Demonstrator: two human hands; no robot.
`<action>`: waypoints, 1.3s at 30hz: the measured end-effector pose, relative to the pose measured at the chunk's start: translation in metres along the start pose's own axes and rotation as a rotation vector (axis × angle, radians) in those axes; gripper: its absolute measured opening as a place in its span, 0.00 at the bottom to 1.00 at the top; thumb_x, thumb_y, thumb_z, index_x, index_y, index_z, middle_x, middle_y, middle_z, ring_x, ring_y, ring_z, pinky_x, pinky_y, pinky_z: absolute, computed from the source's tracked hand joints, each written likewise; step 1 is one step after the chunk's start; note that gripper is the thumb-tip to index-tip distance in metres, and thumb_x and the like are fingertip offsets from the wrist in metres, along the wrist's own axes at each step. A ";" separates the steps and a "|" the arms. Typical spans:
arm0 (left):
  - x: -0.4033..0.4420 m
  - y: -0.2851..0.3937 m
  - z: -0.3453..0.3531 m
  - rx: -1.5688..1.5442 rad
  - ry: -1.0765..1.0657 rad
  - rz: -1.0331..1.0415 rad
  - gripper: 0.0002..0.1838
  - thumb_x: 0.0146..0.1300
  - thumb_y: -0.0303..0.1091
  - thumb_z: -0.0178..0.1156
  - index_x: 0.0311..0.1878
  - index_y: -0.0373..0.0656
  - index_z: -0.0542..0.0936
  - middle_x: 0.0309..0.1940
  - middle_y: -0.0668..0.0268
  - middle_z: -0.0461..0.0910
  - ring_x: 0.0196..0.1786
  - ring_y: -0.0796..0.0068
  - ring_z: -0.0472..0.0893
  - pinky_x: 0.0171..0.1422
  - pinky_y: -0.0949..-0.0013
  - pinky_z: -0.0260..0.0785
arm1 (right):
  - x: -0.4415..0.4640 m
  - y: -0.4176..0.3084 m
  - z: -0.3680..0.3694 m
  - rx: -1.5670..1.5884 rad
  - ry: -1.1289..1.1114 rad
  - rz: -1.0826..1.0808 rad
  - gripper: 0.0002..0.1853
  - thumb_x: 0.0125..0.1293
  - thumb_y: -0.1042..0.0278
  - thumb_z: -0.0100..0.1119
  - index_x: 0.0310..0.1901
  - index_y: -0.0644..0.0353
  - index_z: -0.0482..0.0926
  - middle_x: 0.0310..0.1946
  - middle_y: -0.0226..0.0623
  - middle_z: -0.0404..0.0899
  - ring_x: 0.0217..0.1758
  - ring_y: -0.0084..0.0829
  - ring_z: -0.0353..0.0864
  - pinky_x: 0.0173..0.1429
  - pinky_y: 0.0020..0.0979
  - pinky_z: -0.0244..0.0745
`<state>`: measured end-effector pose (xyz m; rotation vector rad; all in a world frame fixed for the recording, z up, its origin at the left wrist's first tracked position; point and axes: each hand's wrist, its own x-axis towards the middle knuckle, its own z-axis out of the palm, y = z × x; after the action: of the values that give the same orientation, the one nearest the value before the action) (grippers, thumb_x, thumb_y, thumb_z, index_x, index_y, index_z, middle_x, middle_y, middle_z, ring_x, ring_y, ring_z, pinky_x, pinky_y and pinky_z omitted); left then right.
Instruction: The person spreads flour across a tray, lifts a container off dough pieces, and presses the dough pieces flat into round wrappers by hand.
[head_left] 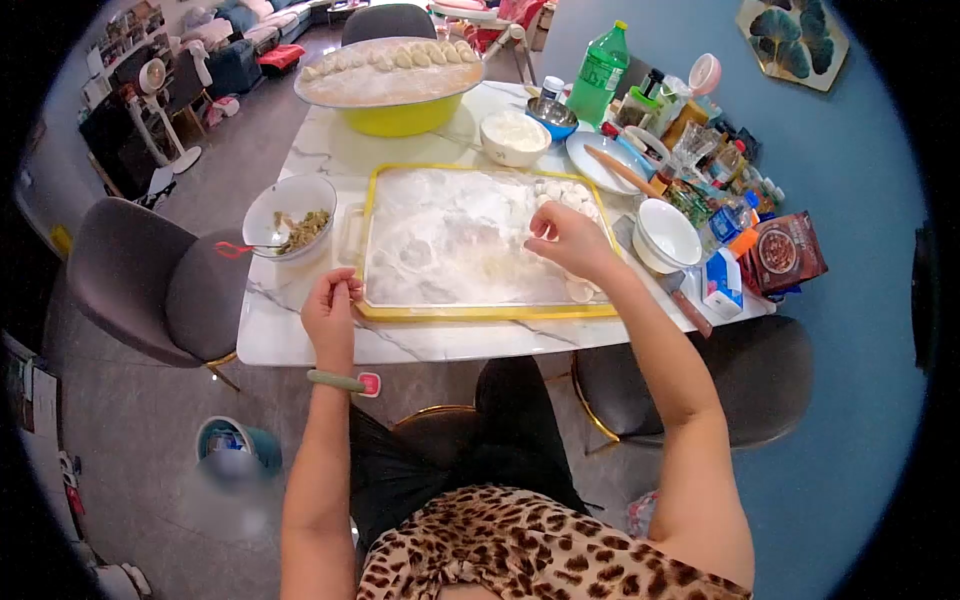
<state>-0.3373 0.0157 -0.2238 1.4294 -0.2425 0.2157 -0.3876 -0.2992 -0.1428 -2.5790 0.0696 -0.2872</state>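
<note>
A yellow-rimmed board [490,312] dusted with white flour lies on the table in front of me. My right hand [572,243] is over its right half, thumb and fingers curled together in a pinch; anything between them is too small to make out. Just beyond that hand sit several small white dough pieces [568,193], and a flat round of dough [579,290] lies near the board's front right. My left hand [332,297] is by the board's front left corner, fingers bent against the thumb. Whether it holds anything is hidden.
To the left stands a white bowl [262,212] of chopped filling with a red-handled spoon. Dumplings [430,54] line a floured tray on a yellow-green basin [400,118]. A flour bowl [515,138], green bottle [602,75], white bowl [667,235] and knife [690,313] flank the board.
</note>
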 end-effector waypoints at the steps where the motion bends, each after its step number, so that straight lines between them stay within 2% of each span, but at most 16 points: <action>1: 0.000 0.000 0.000 0.013 -0.002 0.000 0.08 0.62 0.22 0.46 0.40 0.35 0.75 0.30 0.66 0.76 0.31 0.81 0.74 0.38 0.79 0.69 | -0.003 -0.008 -0.010 0.002 -0.043 -0.066 0.11 0.53 0.61 0.59 0.30 0.61 0.76 0.28 0.39 0.77 0.33 0.37 0.77 0.38 0.33 0.71; 3: 0.000 0.000 0.000 0.028 -0.005 -0.011 0.08 0.62 0.22 0.46 0.40 0.35 0.75 0.30 0.66 0.76 0.32 0.80 0.75 0.38 0.78 0.69 | -0.002 -0.014 -0.017 0.025 -0.067 -0.043 0.11 0.54 0.60 0.58 0.32 0.60 0.76 0.29 0.39 0.77 0.34 0.36 0.76 0.39 0.33 0.71; 6: 0.001 0.001 0.002 -0.018 0.013 -0.008 0.09 0.63 0.22 0.46 0.40 0.34 0.76 0.30 0.66 0.76 0.31 0.81 0.74 0.39 0.79 0.69 | 0.004 -0.004 0.005 -0.127 0.235 -0.253 0.13 0.58 0.59 0.55 0.37 0.62 0.76 0.36 0.41 0.76 0.42 0.37 0.75 0.48 0.35 0.68; 9: 0.001 0.003 0.000 0.014 0.012 -0.039 0.09 0.63 0.22 0.46 0.40 0.34 0.76 0.30 0.66 0.76 0.31 0.82 0.74 0.39 0.79 0.69 | 0.005 0.013 0.052 -0.365 0.064 -0.268 0.28 0.62 0.49 0.45 0.58 0.60 0.64 0.60 0.47 0.61 0.64 0.45 0.59 0.63 0.43 0.56; 10: -0.001 0.003 0.000 0.010 0.009 -0.038 0.08 0.63 0.23 0.46 0.40 0.35 0.75 0.31 0.65 0.76 0.32 0.81 0.74 0.40 0.79 0.69 | 0.001 0.011 0.058 -0.364 0.054 -0.267 0.28 0.62 0.49 0.45 0.58 0.60 0.64 0.60 0.47 0.61 0.64 0.45 0.59 0.63 0.43 0.56; 12: -0.002 0.003 0.000 0.007 0.011 -0.058 0.08 0.63 0.24 0.47 0.40 0.35 0.75 0.32 0.65 0.76 0.33 0.80 0.75 0.41 0.78 0.69 | -0.006 0.011 0.068 -0.443 -0.042 -0.270 0.32 0.64 0.45 0.39 0.63 0.58 0.56 0.66 0.45 0.49 0.69 0.47 0.47 0.67 0.48 0.47; 15: -0.006 0.007 0.000 0.019 -0.001 -0.070 0.08 0.63 0.24 0.47 0.41 0.35 0.75 0.32 0.66 0.76 0.34 0.80 0.74 0.42 0.78 0.69 | -0.011 0.005 0.069 -0.501 -0.042 -0.236 0.33 0.64 0.44 0.38 0.64 0.58 0.54 0.67 0.44 0.47 0.70 0.46 0.44 0.68 0.49 0.45; 19: 0.001 0.009 0.004 -0.013 0.016 -0.011 0.08 0.63 0.22 0.46 0.40 0.34 0.75 0.30 0.66 0.76 0.31 0.82 0.74 0.39 0.79 0.68 | -0.005 0.003 0.062 -0.468 -0.079 -0.211 0.33 0.64 0.45 0.39 0.64 0.58 0.54 0.67 0.45 0.46 0.70 0.48 0.44 0.67 0.52 0.44; 21: -0.001 0.007 0.000 -0.004 -0.015 0.007 0.08 0.63 0.22 0.46 0.40 0.34 0.75 0.30 0.66 0.76 0.31 0.81 0.74 0.39 0.79 0.68 | 0.003 0.014 0.061 -0.351 -0.210 -0.190 0.32 0.64 0.47 0.41 0.64 0.59 0.54 0.67 0.46 0.48 0.69 0.47 0.47 0.67 0.47 0.48; 22: 0.000 0.007 -0.001 -0.005 -0.019 0.012 0.08 0.63 0.22 0.46 0.40 0.34 0.75 0.30 0.66 0.76 0.31 0.81 0.74 0.39 0.79 0.68 | 0.011 0.030 0.060 -0.147 -0.032 -0.311 0.28 0.62 0.52 0.45 0.60 0.59 0.61 0.61 0.48 0.60 0.63 0.46 0.59 0.63 0.40 0.57; 23: 0.001 0.006 -0.001 0.007 -0.020 -0.007 0.08 0.63 0.23 0.46 0.40 0.35 0.75 0.31 0.66 0.76 0.32 0.81 0.74 0.40 0.78 0.68 | 0.013 0.022 0.045 -0.149 -0.033 -0.312 0.28 0.62 0.52 0.45 0.60 0.59 0.61 0.61 0.48 0.60 0.63 0.46 0.59 0.63 0.40 0.57; 26: -0.002 0.004 -0.002 0.022 -0.014 -0.025 0.08 0.63 0.24 0.47 0.41 0.35 0.75 0.32 0.66 0.76 0.33 0.80 0.74 0.40 0.78 0.68 | 0.009 0.013 0.018 -0.137 0.032 -0.143 0.16 0.56 0.61 0.53 0.45 0.60 0.75 0.42 0.44 0.74 0.45 0.44 0.74 0.49 0.38 0.69; 31: 0.000 0.005 -0.001 0.024 -0.030 -0.038 0.08 0.63 0.24 0.48 0.41 0.35 0.76 0.32 0.66 0.76 0.32 0.81 0.74 0.39 0.79 0.68 | -0.010 0.004 0.033 -0.389 -0.017 -0.064 0.11 0.52 0.63 0.56 0.35 0.59 0.75 0.38 0.44 0.76 0.42 0.43 0.75 0.44 0.40 0.70; 34: 0.000 0.006 0.001 -0.010 -0.009 -0.047 0.08 0.62 0.24 0.48 0.41 0.35 0.76 0.32 0.65 0.76 0.32 0.81 0.73 0.39 0.78 0.68 | -0.025 -0.002 0.035 -0.147 0.043 0.078 0.10 0.51 0.66 0.55 0.35 0.59 0.75 0.34 0.44 0.76 0.40 0.44 0.76 0.43 0.39 0.71; 36: 0.000 0.006 0.001 -0.013 0.001 -0.036 0.08 0.63 0.22 0.46 0.40 0.34 0.75 0.31 0.67 0.75 0.32 0.82 0.73 0.39 0.80 0.68 | -0.033 0.003 0.039 0.109 0.145 0.072 0.12 0.51 0.67 0.57 0.37 0.60 0.76 0.32 0.41 0.77 0.37 0.41 0.77 0.41 0.36 0.72; 39: -0.002 0.013 0.003 -0.021 -0.002 -0.065 0.08 0.63 0.22 0.46 0.40 0.35 0.75 0.31 0.67 0.75 0.32 0.83 0.73 0.39 0.81 0.68 | -0.035 0.026 0.004 0.203 0.177 0.087 0.13 0.51 0.66 0.58 0.38 0.61 0.76 0.32 0.39 0.77 0.37 0.35 0.78 0.41 0.32 0.73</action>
<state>-0.3433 0.0148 -0.2116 1.4149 -0.1991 0.1587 -0.4203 -0.3155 -0.1663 -2.3375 0.2057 -0.4646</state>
